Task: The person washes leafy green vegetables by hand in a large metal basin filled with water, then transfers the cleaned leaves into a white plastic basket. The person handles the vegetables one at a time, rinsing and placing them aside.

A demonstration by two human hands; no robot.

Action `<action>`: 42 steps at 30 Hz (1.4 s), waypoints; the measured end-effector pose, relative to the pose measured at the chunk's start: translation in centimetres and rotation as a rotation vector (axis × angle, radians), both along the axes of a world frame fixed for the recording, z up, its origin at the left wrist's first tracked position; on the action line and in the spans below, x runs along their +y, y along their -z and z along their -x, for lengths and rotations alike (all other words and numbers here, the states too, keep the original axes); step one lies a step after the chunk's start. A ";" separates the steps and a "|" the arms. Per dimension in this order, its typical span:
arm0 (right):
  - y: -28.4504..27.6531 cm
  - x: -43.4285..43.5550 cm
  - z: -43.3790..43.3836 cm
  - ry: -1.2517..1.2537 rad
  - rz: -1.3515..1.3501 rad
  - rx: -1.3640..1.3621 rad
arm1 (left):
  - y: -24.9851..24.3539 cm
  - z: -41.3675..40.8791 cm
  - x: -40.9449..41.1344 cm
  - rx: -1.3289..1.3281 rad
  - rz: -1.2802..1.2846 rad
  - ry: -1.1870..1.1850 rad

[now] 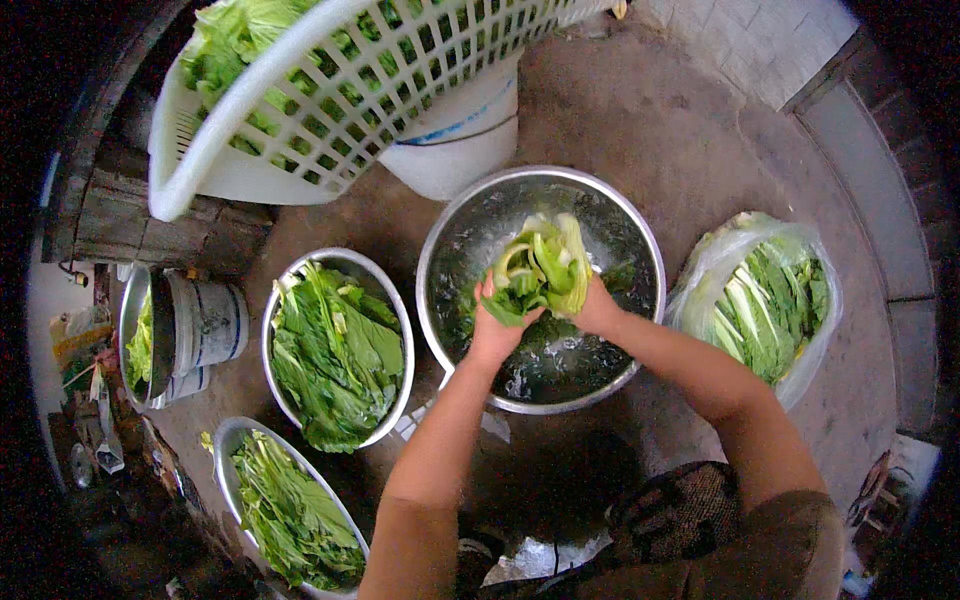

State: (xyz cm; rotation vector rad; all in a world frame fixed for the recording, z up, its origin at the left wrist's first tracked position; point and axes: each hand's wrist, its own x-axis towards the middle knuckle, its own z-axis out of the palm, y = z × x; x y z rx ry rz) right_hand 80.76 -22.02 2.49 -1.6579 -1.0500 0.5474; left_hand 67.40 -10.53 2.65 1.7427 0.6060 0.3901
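A bunch of leafy greens (551, 262) with pale green stalks is held between both hands, over a round metal basin (429, 292) of water (555, 371). My left hand (499, 322) grips the bunch from the left side, with leaves curling over the fingers. From the right, my right hand (596, 304) holds the same bunch; its fingers are partly hidden behind the stalks. The water around the hands is rippled and splashing, and more dark green leaves show in it.
Left of the basin stand two metal bowls of greens, one nearer (409, 360) and one lower (225, 442). A white plastic basket (225, 180) of greens rises at upper left beside a white bucket (457, 157). On the right lies a clear plastic bag (694, 300) of greens.
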 end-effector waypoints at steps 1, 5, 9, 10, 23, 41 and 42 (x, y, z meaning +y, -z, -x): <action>-0.2 0.1 -0.1 -0.009 0.001 -0.026 | -1.4 -0.8 0.0 -0.036 0.040 0.000; -4.3 0.4 1.4 0.026 -0.102 0.196 | -6.1 0.9 -1.0 -0.165 0.087 -0.112; -11.5 -1.1 0.4 -0.004 -0.033 -0.016 | -13.7 0.3 -2.5 -0.183 0.032 -0.049; -14.1 -1.2 0.5 -0.030 -0.031 0.022 | -16.2 0.5 -2.9 -0.189 0.018 -0.056; -37.8 -3.9 -0.2 -0.060 -0.066 -0.336 | -36.3 -0.4 -4.5 -0.453 -0.007 -0.031; -58.5 -0.1 -2.3 -0.209 -0.161 -0.495 | -53.7 -3.9 -0.6 -0.928 0.154 0.195; -60.1 0.9 -3.0 -0.178 -0.197 -0.566 | -55.7 -3.7 -0.2 -0.927 0.113 0.195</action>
